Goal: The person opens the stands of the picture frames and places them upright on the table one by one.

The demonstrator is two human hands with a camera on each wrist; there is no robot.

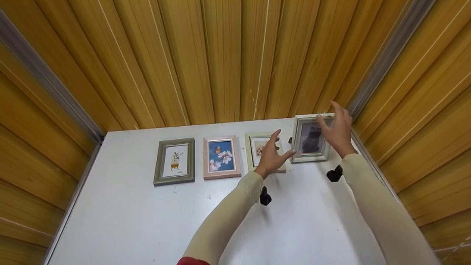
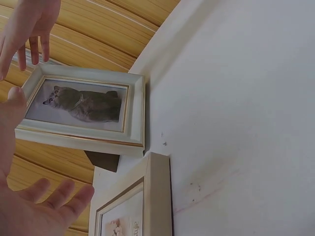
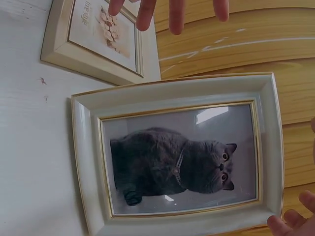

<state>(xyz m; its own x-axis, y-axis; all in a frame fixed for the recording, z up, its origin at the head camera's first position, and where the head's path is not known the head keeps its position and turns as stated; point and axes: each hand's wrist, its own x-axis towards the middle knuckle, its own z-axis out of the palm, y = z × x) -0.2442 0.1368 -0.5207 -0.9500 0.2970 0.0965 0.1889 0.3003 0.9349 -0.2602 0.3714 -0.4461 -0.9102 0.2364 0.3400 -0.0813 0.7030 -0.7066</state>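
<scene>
A white picture frame [image 1: 298,129] with gold trim and a grey cat photo stands upright at the right end of a row of frames. My right hand [image 1: 339,131] is at its upper right, fingers spread; in the right wrist view the fingertips [image 3: 280,225] come right at the frame's edge. My left hand [image 1: 270,157] is spread open at the frame's lower left, thumb tip close to its side. Behind that hand, a cream frame [image 1: 250,154] with a flower picture is partly hidden. The left wrist view shows the cat frame [image 2: 135,103] between both hands.
Further left on the white surface [image 1: 128,221] stand a pink frame [image 1: 206,162] with a blossom picture and a green frame [image 1: 158,169] with a plant picture. A wood-patterned panel [image 1: 220,73] rises behind, with similar panels at both sides.
</scene>
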